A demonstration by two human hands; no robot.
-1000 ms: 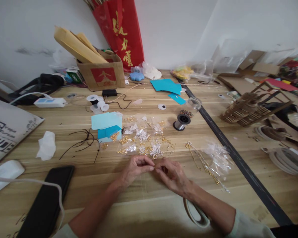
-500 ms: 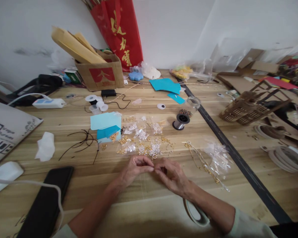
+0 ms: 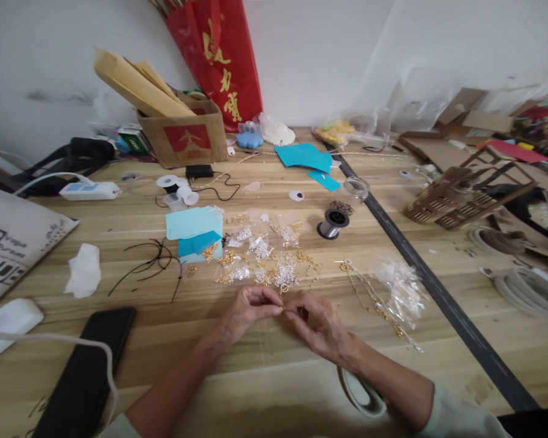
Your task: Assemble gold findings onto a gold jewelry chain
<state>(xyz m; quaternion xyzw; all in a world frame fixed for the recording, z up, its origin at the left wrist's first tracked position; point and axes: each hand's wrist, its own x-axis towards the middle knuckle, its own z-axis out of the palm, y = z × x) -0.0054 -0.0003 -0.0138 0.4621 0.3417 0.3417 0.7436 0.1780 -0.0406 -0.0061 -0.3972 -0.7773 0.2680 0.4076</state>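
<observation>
Above the bench, a tiny gold piece lies between your left hand and right hand — neither nearer. Both hands' fingers pinch it closed; its long axis is unclear.

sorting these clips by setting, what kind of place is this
Probably a craft or jewellery-making workspace: gold and silver beads, a wire spool and fine chains on a wooden table.

Craft workshop: I am working where loose beads centre and wire spool right of centre are covering a wooden table.
</observation>
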